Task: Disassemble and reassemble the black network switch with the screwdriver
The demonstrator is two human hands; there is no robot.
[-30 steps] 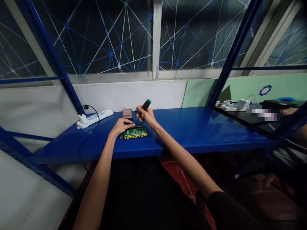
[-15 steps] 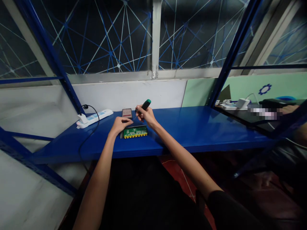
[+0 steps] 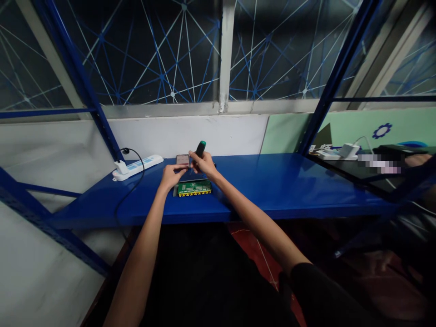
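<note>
My right hand (image 3: 203, 164) is closed round a screwdriver (image 3: 200, 147) with a black and green handle. The handle points up, and the tip reaches down toward my left fingertips. My left hand (image 3: 172, 175) has thumb and fingers pinched together beside the tip; whatever lies between them is too small to make out. Just below both hands, a green circuit board (image 3: 194, 186) with a row of yellow ports along its front edge lies in a dark metal tray on the blue table. A phone (image 3: 183, 160) with a lit screen lies behind my fingers.
On the left of the blue table (image 3: 265, 186) is a white power strip (image 3: 138, 167), its black cable (image 3: 131, 188) hanging over the front edge. Blue uprights stand on both sides. At the right, another person's hand (image 3: 418, 160) shows over a dark table with a white charger (image 3: 349, 150).
The screwdriver handle stands more upright than before, and my right hand has drawn slightly nearer my left fingertips. The whole view has shifted a little. The circuit board stays in place.
</note>
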